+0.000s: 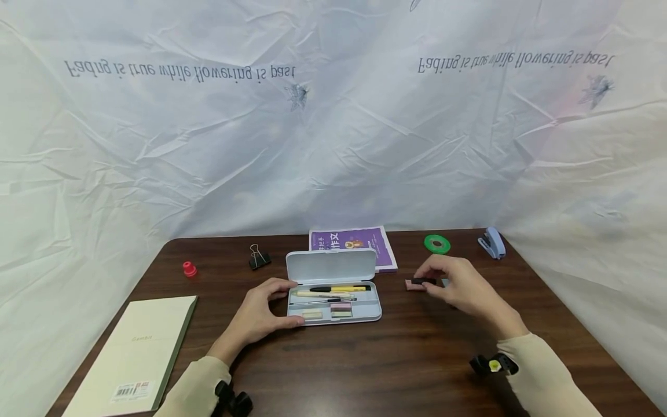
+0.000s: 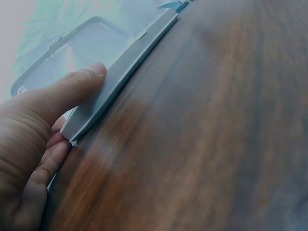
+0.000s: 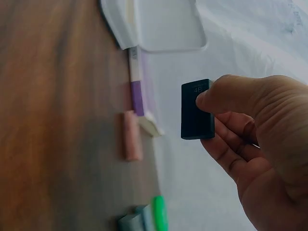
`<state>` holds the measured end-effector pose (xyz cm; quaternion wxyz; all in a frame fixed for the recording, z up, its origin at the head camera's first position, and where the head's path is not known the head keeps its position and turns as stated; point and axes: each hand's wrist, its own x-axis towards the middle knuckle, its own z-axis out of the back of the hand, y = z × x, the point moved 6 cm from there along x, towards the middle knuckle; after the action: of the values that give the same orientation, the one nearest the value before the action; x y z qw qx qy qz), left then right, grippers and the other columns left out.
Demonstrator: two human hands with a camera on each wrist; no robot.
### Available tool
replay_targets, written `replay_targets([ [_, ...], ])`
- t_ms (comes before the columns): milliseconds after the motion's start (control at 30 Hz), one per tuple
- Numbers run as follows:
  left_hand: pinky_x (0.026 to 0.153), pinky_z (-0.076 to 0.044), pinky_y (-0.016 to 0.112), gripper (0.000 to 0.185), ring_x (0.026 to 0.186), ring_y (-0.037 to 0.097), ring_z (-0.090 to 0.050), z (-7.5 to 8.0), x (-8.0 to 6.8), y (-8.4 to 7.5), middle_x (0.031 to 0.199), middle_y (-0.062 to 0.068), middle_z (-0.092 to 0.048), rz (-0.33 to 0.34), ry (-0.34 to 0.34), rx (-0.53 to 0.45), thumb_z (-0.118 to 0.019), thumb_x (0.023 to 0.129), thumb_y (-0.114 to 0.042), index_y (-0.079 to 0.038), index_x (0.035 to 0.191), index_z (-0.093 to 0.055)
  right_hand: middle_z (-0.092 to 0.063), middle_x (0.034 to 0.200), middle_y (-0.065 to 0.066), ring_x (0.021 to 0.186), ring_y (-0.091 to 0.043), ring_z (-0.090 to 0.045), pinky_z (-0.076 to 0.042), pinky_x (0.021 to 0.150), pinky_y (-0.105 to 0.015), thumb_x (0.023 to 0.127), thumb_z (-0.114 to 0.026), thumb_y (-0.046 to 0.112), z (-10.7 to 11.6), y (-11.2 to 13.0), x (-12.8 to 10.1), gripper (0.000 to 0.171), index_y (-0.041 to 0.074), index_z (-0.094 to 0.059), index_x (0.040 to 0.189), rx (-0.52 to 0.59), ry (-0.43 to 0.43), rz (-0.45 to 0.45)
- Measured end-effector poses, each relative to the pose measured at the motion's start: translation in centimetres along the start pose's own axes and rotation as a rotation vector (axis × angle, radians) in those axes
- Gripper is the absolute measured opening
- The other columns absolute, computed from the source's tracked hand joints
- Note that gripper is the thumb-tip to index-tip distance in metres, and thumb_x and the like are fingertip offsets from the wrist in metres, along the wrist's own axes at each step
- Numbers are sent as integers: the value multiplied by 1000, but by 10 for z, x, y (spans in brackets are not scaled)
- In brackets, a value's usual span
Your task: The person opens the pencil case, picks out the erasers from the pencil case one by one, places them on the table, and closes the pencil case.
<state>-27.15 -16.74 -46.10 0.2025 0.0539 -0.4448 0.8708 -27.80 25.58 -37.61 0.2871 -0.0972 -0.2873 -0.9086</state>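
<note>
**Black eraser lifted beside the open pencil case**

My right hand pinches a small black eraser between thumb and fingertips, the other fingers loosely curled beneath it. In the right wrist view the black eraser hangs clear of the table, with the thumb lying across its top corner. Just under and beside it a pink eraser lies flat on the wood.

My left hand steadies the open pencil case at its left end: the thumb presses the rim and the curled fingers wrap the near corner. The case's lid stands raised at the back. Its tray holds a yellow-and-black pen, a pale pencil, and small erasers in the front compartments.

To do this well, I judge the pinch should stay light but firm on the eraser's short sides, and the left hand should hold the case still so it does not slide on the smooth tabletop.

Further out on the dark wooden table sit a purple booklet behind the lid, a green tape roll, a blue stapler, a black binder clip, a small red object and a pale green notebook at the near left. A crumpled white printed sheet hangs behind.
</note>
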Motion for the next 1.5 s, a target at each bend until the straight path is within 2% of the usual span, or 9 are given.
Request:
replay_targets([
  [133,112,-62,44,77,129,22,-71,0,0,0,140,-3,-72,2,1,-4,-104,78,-49,-17,142,-75,-74,102,11,88,-8,-67,-64,76,-36,91,-88,-5,-8,-10,-7,33,23,-81,105,-6,27,-3],
  [300,113,-61,44,77,130,22,-71,0,-1,1,140,-4,-72,4,0,-7,-104,78,-49,-17,142,-74,-74,104,11,90,-9,-69,-63,76,-29,89,-89,-6,-19,-18,-11,34,23,-80,103,0,67,-17],
  [500,113,-61,44,77,130,22,-71,0,0,1,141,-3,-72,1,1,-9,-104,78,-49,-17,142,-74,-75,104,9,91,-10,-69,-64,78,-31,88,-89,-7,-27,-22,-11,32,21,-80,101,-3,99,-43],
  [600,113,-61,44,78,130,22,-71,0,0,1,141,-3,-72,0,3,-8,-103,78,-50,-17,142,-74,-73,103,11,91,-8,-67,-63,78,-31,88,-90,-5,-29,-23,-12,32,24,-80,99,-20,146,-59],
  [767,113,-61,45,78,130,22,-71,0,0,1,141,-4,-71,6,2,-6,-103,78,-50,-18,142,-74,-69,101,15,93,-9,-65,-60,79,-31,90,-91,0,-32,-22,-12,31,28,-79,96,-41,218,-30],
  [1133,113,-61,44,77,130,22,-71,-1,0,0,140,-4,-72,7,5,-4,-104,78,-48,-17,142,-74,-68,104,13,94,-10,-65,-61,80,-31,92,-90,3,-31,-20,-13,26,26,-79,98,-41,260,-40],
  [1267,113,-62,44,77,129,22,-71,-1,0,-1,140,-4,-72,7,6,-3,-104,78,-48,-17,142,-74,-73,108,11,96,-10,-68,-63,80,-33,92,-91,3,-28,-17,-11,25,22,-80,103,-9,245,-33],
  [1433,113,-61,44,78,130,23,-71,-1,-1,-2,140,-2,-72,7,6,-5,-104,78,-48,-17,143,-74,-79,114,4,99,-14,-74,-68,84,-40,93,-90,2,-22,-1,-1,30,19,-79,115,66,161,10],
  [1500,113,-61,44,78,130,22,-71,0,-1,-1,140,-2,-72,8,4,-4,-104,78,-48,-16,143,-74,-78,111,3,97,-15,-73,-68,82,-42,95,-89,3,-19,7,6,31,20,-79,118,87,128,20],
])
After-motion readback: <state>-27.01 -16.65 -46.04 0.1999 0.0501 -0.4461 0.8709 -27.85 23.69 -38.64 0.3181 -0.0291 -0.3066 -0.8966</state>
